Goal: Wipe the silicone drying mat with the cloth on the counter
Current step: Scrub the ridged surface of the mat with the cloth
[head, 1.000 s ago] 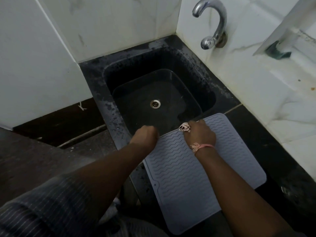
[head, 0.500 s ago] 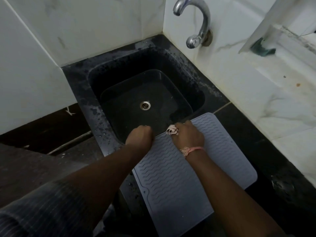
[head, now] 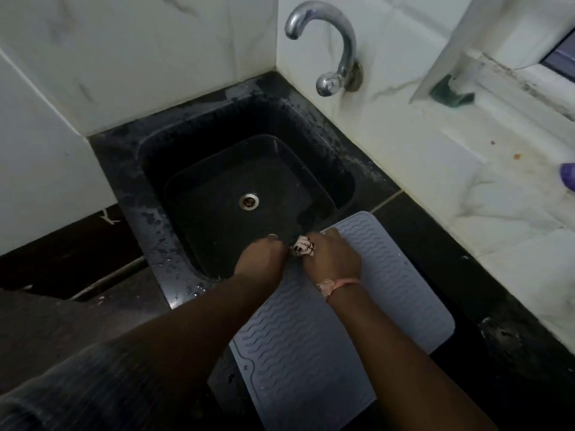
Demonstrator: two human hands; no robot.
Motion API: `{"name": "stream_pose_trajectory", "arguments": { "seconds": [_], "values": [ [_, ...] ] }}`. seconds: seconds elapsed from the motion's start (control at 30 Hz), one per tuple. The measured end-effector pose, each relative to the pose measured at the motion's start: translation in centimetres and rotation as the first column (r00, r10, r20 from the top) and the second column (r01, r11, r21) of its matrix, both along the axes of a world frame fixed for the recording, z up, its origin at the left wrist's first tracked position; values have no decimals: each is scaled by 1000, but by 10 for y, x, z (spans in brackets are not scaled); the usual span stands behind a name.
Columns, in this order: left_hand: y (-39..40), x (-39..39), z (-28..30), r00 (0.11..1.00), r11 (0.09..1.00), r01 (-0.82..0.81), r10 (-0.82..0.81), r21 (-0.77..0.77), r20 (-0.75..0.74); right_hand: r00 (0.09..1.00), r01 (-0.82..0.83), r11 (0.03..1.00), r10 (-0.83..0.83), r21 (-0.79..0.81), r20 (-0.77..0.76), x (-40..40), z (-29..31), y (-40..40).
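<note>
A grey silicone drying mat (head: pixel 389 275) with wavy ridges lies on the black counter, its far edge reaching over the sink's rim. My right hand (head: pixel 331 255) grips a small bunched white-and-dark patterned cloth (head: pixel 302 245) at the mat's far edge. My left hand (head: pixel 261 256) is curled at the mat's far left corner, right beside the cloth; its fingers are hidden, so whether it holds the mat edge is unclear.
A black sink (head: pixel 245 188) with a metal drain (head: pixel 249 201) lies just beyond the hands. A chrome tap (head: pixel 336 48) juts from the white marble wall. A marble ledge (head: pixel 497 169) runs along the right. Black counter (head: pixel 435 231) surrounds the mat.
Both hands stay at the mat's far edge. My left hand has closed in on the right one, now almost touching the cloth. The camera has shifted slightly.
</note>
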State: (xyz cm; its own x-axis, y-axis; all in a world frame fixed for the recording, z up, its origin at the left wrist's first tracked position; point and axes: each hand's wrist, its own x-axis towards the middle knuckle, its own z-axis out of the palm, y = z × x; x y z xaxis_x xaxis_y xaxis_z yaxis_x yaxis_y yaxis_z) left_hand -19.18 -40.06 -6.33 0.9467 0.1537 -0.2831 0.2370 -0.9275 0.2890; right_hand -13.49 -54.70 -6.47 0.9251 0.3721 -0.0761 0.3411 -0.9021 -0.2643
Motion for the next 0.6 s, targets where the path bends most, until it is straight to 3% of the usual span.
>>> {"name": "stream_pose_trajectory", "arguments": {
  "seconds": [0.23,0.37,0.47,0.6],
  "values": [
    [-5,11,6,996,1000,0,-2,-14,-90,990,141,989,-140,-43,13,69,3,-39],
    [-15,26,12,994,998,-46,42,-40,-102,991,127,992,-126,-24,37,53,5,-28],
    [-32,36,13,1000,999,17,-16,-34,2,997,66,998,-66,22,35,23,1,-18],
    [-40,40,11,991,991,130,-130,23,-21,997,81,996,-82,31,8,31,0,-24]
  ]
}}
